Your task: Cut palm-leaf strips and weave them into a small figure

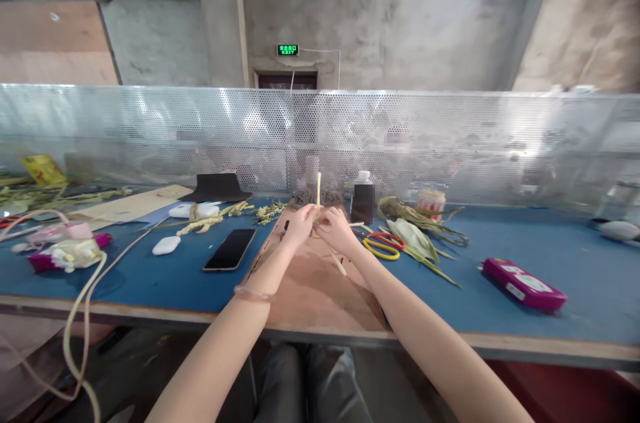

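Note:
Both my hands meet over a brown board [320,290] at the middle of the blue table [150,276]. My left hand [300,224] and my right hand [334,228] pinch pale straw strips [319,191]; one strip sticks straight up between them, another [339,264] trails down toward me. A thin bangle circles my left wrist. Scissors with yellow and red handles [383,244] lie just right of my right hand, next to green leaves [415,236].
A black phone [230,249], white earbud case [165,245] and leaf scraps [220,213] lie left. A dark bottle [363,198] and small jar [431,200] stand behind. A magenta case [524,284] lies right. Perforated metal screen [320,143] bounds the far edge; a pale cable [80,303] hangs off left.

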`<state>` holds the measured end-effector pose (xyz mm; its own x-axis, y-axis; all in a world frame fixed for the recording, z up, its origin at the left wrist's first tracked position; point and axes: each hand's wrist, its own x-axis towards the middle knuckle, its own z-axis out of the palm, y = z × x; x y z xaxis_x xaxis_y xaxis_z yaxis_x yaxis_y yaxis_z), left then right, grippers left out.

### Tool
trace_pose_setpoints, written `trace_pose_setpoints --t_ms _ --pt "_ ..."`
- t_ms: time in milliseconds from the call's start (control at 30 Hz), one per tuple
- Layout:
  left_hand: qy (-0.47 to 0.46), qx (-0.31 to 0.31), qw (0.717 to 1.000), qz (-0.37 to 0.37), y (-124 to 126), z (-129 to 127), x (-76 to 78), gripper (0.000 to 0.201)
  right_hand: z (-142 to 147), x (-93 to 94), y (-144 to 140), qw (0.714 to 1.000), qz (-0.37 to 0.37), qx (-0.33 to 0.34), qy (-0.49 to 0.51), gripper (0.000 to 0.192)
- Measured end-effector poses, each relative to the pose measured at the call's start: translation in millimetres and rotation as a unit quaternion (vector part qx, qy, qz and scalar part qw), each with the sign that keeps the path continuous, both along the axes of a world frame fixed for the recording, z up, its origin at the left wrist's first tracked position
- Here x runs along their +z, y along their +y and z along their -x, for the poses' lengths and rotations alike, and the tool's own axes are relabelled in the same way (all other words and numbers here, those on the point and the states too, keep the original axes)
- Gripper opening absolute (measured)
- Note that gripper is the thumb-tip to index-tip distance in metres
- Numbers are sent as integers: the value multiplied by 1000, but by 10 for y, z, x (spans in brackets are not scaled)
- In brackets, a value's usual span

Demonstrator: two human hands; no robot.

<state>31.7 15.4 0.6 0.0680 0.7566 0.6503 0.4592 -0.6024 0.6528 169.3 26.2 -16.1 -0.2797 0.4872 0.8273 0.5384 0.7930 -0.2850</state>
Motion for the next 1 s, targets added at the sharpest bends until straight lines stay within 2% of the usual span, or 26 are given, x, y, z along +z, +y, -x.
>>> trace_pose_setpoints --t_ms 133,300,367,467,567,667,767,867,1000 --pt "-54 -4 998 22 25 -13 -16 30 -11 10 -26 990 124 34 59 13" --pt "-69 -27 997 27 50 -9 -47 25 -51 33 -42 969 180 63 155 17" --pt "-54 -30 998 -1 69 -2 -61 23 -71 40 -21 950 221 111 191 21" --pt "-42 -22 998 -46 109 14 -77 25 -114 70 -17 908 300 218 197 28" --pt "-60 -42 997 -29 134 25 -77 28 -167 109 -43 876 352 271 190 30" --pt "-76 -53 996 -12 114 20 -56 27 -209 127 -46 845 385 308 207 25" --pt "-80 -51 995 5 65 9 -23 22 -228 125 -26 816 410 345 217 29" --pt "-75 -51 996 23 31 12 -3 14 -233 120 -26 812 413 352 216 32" --pt "-61 -29 997 28 41 34 -14 18 -236 126 -48 813 410 352 217 31"
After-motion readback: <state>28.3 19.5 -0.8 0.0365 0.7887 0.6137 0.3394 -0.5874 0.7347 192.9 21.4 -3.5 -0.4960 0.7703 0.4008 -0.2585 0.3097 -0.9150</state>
